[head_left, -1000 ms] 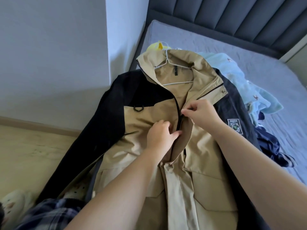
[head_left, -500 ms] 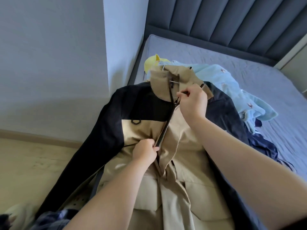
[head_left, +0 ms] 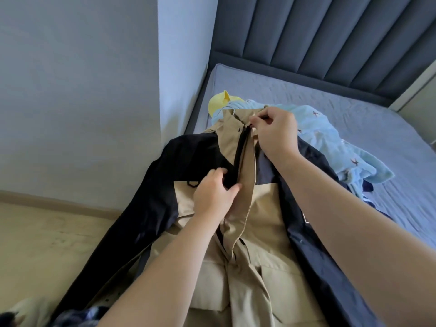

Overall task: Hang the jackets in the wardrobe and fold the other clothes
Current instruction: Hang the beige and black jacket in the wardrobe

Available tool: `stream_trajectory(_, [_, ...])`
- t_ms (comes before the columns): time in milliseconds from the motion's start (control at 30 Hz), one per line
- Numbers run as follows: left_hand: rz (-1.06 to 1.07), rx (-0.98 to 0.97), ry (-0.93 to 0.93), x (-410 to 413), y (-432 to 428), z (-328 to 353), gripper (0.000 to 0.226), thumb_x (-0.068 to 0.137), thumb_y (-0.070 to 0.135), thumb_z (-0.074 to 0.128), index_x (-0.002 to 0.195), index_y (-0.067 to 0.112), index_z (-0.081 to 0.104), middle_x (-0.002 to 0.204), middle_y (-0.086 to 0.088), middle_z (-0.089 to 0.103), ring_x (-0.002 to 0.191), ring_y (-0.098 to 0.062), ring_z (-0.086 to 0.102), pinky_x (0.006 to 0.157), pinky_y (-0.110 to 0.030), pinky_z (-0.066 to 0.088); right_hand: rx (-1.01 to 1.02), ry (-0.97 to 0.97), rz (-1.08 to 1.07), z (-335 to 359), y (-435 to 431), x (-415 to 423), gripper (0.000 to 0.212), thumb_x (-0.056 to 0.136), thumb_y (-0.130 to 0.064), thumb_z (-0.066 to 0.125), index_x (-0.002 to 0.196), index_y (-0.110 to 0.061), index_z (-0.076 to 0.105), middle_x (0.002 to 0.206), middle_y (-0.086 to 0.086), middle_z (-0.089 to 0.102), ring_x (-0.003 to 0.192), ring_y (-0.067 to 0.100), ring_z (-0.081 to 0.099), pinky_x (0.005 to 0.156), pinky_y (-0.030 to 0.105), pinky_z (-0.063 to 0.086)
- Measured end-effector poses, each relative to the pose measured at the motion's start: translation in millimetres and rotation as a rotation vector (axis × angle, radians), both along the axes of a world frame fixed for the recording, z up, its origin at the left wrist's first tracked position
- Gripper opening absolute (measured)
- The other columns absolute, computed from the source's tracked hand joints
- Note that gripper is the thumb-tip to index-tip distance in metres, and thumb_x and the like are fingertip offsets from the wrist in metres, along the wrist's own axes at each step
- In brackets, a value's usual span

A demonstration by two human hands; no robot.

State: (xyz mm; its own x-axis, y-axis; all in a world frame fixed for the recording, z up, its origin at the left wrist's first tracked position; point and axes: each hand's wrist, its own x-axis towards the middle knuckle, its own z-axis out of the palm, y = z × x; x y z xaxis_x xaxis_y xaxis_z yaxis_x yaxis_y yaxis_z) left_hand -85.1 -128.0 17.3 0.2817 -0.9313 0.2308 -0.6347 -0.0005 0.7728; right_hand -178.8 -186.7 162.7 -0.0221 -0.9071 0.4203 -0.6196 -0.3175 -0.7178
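Observation:
A beige and dark navy jacket (head_left: 266,223) lies front up on the bed's near corner, its left sleeve hanging off toward the floor. Its black zipper runs closed up to the collar. My right hand (head_left: 276,133) pinches the zipper pull at the top of the collar. My left hand (head_left: 214,194) grips the jacket front beside the zipper at chest height. A thin white hanger wire (head_left: 232,112) shows at the collar's upper edge.
Behind the jacket lie a light blue patterned garment (head_left: 330,142), a yellow item (head_left: 219,102) and a dark navy garment (head_left: 366,187) on the grey bed (head_left: 354,97). A padded headboard (head_left: 318,38) stands beyond. A wall corner (head_left: 165,67) is left, wooden floor (head_left: 47,244) below.
My right hand has pulled the zipper from chest height up to the collar, closing the jacket front and covering the hanger. My left hand kept holding the fabric below.

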Motion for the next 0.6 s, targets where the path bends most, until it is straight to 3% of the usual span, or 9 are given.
stream_trajectory(133, [0.025,-0.08,0.148,5,-6,23,0.024,0.082,0.041,0.067,0.095,0.021,0.064,0.09,0.008,0.063,0.083,-0.011,0.057,0.071,-0.029,0.048,0.028,-0.05,0.116,0,12,7,0.015,0.089,-0.011,0.062,0.076,-0.006,0.065,0.079,0.013,0.069,0.074,0.027,0.067,0.071,0.049,0.055])
stream_trajectory(200, [0.014,-0.085,0.12,7,-6,26,0.014,0.087,0.033,0.063,0.082,0.02,0.063,0.077,0.008,0.063,0.074,-0.014,0.059,0.067,-0.029,0.048,0.027,-0.044,0.148,-1,17,10,0.015,0.09,-0.011,0.062,0.077,-0.005,0.066,0.076,0.014,0.069,0.069,0.026,0.067,0.066,0.047,0.056])
stream_trajectory(267, [0.005,-0.095,0.058,11,-5,25,0.021,0.089,0.026,0.059,0.069,0.018,0.056,0.064,0.007,0.058,0.064,-0.017,0.056,0.06,-0.03,0.046,0.02,0.001,0.161,-4,18,12,0.015,0.089,-0.012,0.062,0.076,-0.006,0.066,0.072,0.009,0.069,0.059,0.02,0.063,0.062,0.04,0.056])
stream_trajectory(400, [-0.023,-0.072,-0.046,20,-7,22,0.023,0.09,0.023,0.058,0.068,0.019,0.052,0.064,0.005,0.056,0.064,-0.022,0.058,0.059,-0.032,0.048,-0.014,0.002,0.018,-12,6,8,0.013,0.087,-0.015,0.065,0.074,-0.013,0.066,0.064,-0.003,0.064,0.063,0.012,0.06,0.064,0.027,0.048])
stream_trajectory(467, [-0.031,-0.061,0.035,21,-7,16,0.013,0.093,0.022,0.056,0.081,0.019,0.062,0.075,0.005,0.063,0.073,-0.019,0.061,0.066,-0.032,0.051,0.021,-0.041,-0.024,-16,-5,5,0.01,0.089,-0.019,0.065,0.082,-0.013,0.067,0.069,-0.002,0.065,0.07,0.015,0.064,0.069,0.028,0.052])
stream_trajectory(500, [-0.019,-0.033,0.118,21,-6,10,0.012,0.095,0.022,0.053,0.097,0.019,0.065,0.087,0.005,0.067,0.08,-0.015,0.062,0.072,-0.031,0.051,0.076,-0.101,-0.002,-19,-10,5,0.011,0.091,-0.022,0.062,0.09,-0.011,0.067,0.075,-0.002,0.066,0.074,0.015,0.065,0.07,0.029,0.054])
stream_trajectory(567, [0.02,0.056,0.29,20,0,-3,0.029,0.099,0.021,0.047,0.126,0.02,0.055,0.111,0.006,0.063,0.089,-0.008,0.059,0.077,-0.023,0.049,0.225,-0.225,0.045,-26,-19,3,0.025,0.098,-0.026,0.05,0.112,-0.01,0.061,0.094,0.0,0.067,0.088,0.015,0.066,0.077,0.032,0.055])
stream_trajectory(600, [0.037,0.086,0.34,21,1,-9,0.033,0.099,0.021,0.046,0.132,0.021,0.049,0.119,0.006,0.06,0.093,-0.007,0.058,0.079,-0.022,0.048,0.255,-0.187,0.035,-31,-22,-1,0.03,0.099,-0.028,0.044,0.12,-0.011,0.057,0.104,0.001,0.065,0.097,0.017,0.063,0.082,0.031,0.051])
